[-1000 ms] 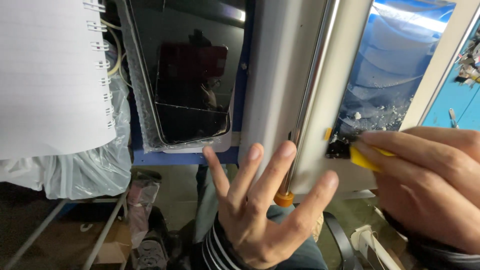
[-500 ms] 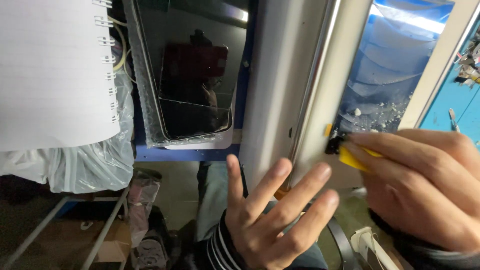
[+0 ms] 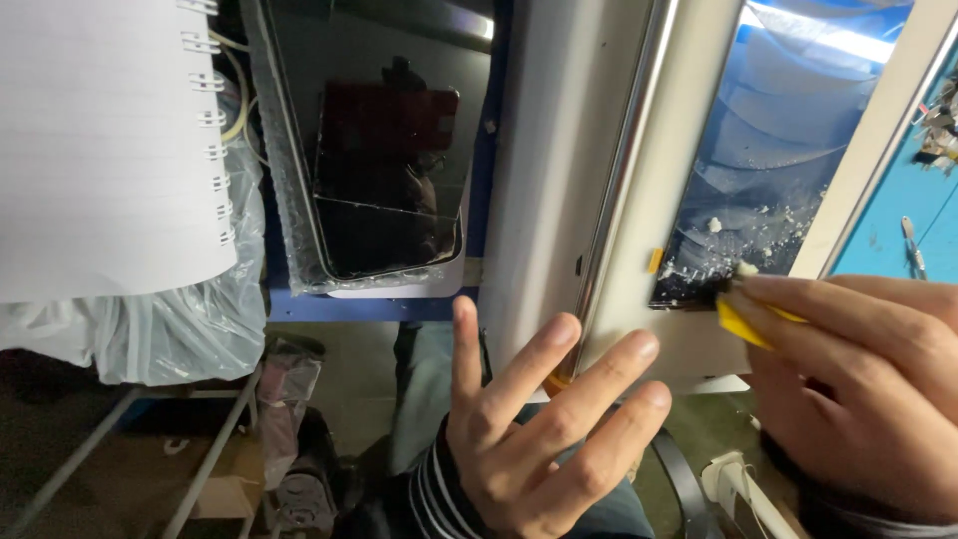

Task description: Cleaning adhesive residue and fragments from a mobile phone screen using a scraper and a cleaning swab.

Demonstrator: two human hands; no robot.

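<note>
My left hand [image 3: 544, 439] is spread open, its fingertips resting on the lower edge of a white-framed panel [image 3: 639, 299] beside a metal strip [image 3: 624, 180]. My right hand [image 3: 858, 389] pinches a small yellow scraper [image 3: 743, 321] against the bottom corner of a blue film-covered screen [image 3: 768, 150] set in that frame. White crumbs and flakes [image 3: 758, 230] lie scattered on the blue film near the scraper's tip. A small yellow tab [image 3: 654, 262] sticks out at the screen's left edge.
A dark glass panel in bubble wrap [image 3: 384, 170] lies to the left on a blue surface. A spiral-bound white notebook [image 3: 100, 140] and clear plastic bags [image 3: 150, 329] sit at far left. Below are my legs, metal bars [image 3: 215, 459] and a white power strip [image 3: 738, 484].
My left hand has slid right along the frame's lower edge with fingers still spread. My right hand holds the yellow scraper at about the same corner of the blue screen.
</note>
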